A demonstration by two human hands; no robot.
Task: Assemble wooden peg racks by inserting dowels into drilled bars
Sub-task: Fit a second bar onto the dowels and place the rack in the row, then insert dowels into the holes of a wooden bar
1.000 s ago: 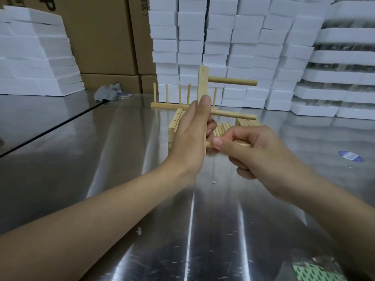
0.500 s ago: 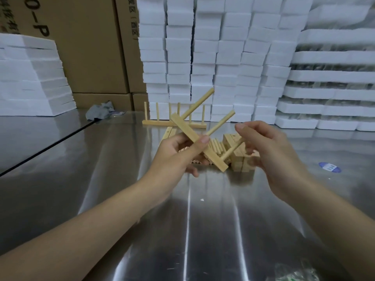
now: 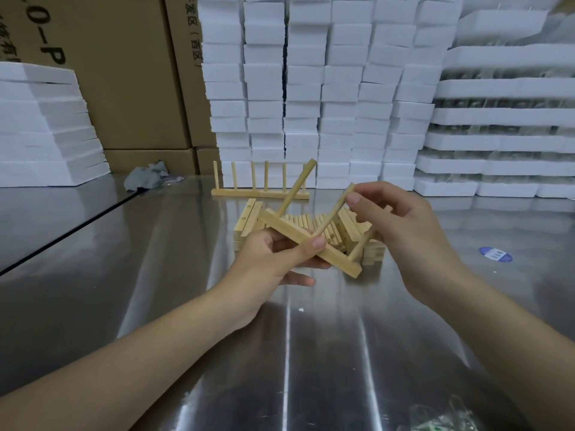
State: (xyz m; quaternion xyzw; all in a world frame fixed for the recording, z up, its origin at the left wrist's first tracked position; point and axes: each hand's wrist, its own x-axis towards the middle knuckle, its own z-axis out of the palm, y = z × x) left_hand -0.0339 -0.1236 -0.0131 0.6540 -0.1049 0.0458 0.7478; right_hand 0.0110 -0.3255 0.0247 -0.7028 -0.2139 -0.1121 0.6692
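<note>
My left hand (image 3: 273, 259) grips a drilled wooden bar (image 3: 339, 259), tilted down to the right above the metal table. Three dowels stand in the bar. The top dowel (image 3: 295, 188) points up and right. My right hand (image 3: 401, 225) pinches the upper end of the middle dowel (image 3: 334, 213) between thumb and forefinger. The lowest dowel (image 3: 361, 247) passes under my right palm. Behind the bar lies a pile of loose dowels and drilled bars (image 3: 298, 222). A finished rack (image 3: 261, 188) with several upright pegs stands farther back.
The steel table (image 3: 155, 275) has a dark seam at the left. White foam blocks (image 3: 311, 88) and cardboard boxes (image 3: 124, 73) wall off the back. A grey rag (image 3: 146, 178) lies far left, a blue sticker (image 3: 495, 254) at right, a plastic bag (image 3: 441, 421) near the front.
The bar went from upright to tilted and lower. My right hand left the lowest dowel and now pinches the tip of the middle one. The camera view shifted downward.
</note>
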